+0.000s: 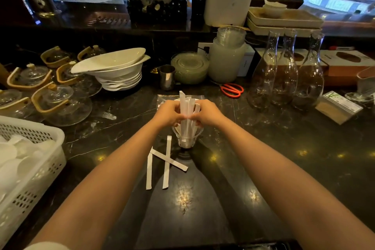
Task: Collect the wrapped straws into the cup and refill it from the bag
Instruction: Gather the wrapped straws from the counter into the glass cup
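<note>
A clear glass cup (187, 139) stands on the dark marble counter, with a bundle of white wrapped straws (187, 107) upright in it. My left hand (169, 112) and my right hand (207, 112) both close around the bundle just above the cup's rim. Three more wrapped straws (166, 160) lie crossed on the counter just left of and in front of the cup. A clear plastic bag (162, 99) lies flat behind my hands, mostly hidden by them.
Red scissors (232, 89) lie behind right. Three glass carafes (286, 75) stand at right. A steel cup (167, 77), stacked white bowls (117, 71) and glass teapots (60, 103) crowd the left, with a white basket (40, 148) at the near left edge.
</note>
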`<state>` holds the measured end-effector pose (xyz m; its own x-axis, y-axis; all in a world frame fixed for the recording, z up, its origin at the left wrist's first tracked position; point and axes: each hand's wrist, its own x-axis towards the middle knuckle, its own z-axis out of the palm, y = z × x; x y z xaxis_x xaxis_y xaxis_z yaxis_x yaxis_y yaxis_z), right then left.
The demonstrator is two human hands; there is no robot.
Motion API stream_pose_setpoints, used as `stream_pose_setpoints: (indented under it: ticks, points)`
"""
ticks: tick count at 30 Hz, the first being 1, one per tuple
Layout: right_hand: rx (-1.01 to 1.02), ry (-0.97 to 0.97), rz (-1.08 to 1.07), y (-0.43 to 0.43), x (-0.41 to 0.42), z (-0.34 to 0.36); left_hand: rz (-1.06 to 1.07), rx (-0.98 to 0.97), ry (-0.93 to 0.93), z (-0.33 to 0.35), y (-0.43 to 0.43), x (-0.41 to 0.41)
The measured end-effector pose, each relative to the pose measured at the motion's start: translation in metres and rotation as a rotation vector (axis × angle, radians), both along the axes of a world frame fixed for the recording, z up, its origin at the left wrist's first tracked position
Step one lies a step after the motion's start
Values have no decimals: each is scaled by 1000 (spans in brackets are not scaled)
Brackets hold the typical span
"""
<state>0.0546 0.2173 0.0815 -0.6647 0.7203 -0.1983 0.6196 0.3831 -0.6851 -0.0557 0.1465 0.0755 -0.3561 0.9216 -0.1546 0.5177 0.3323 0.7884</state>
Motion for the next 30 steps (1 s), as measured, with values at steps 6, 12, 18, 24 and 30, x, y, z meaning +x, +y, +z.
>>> stream_pose_setpoints:
  ticks: [6, 12, 18, 24, 30]
  points:
    - [13, -53, -24, -2, -3, -8, 49, -71, 51, -13, 2, 0]
    - [6, -82, -67, -4, -5, -16, 98, -123, 95, -20, 1, -1]
    - [54, 11, -124, -4, -3, -6, 168, -36, 91, -9, -4, -5]
    - [219, 39, -147, -4, -3, 15, 224, -27, 121, -4, -7, -15]
    - [225, 59, -45, -25, -12, 30, 328, -16, 167, -2, -25, -24]
